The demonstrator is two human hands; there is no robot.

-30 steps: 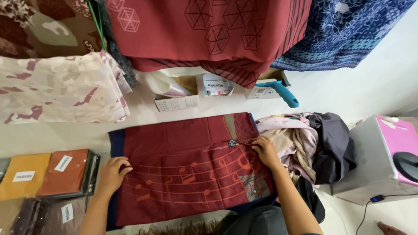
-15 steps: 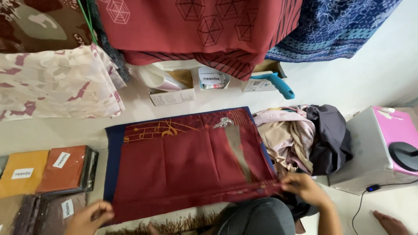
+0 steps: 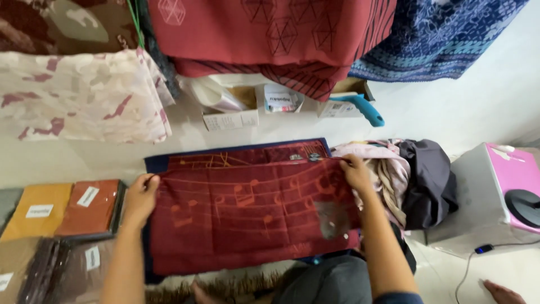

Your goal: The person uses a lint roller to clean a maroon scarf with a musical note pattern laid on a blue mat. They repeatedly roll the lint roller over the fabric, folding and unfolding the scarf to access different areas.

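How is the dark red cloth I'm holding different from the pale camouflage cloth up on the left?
The dark red cloth lies flat on the floor, gripped at its top edge by the left hand and right hand; the pale camouflage cloth hangs draped and untouched. The dark red cloth bears fine orange lines and note-like figures; the pale camouflage cloth has cream ground with reddish blotches. Both are patterned fabric.
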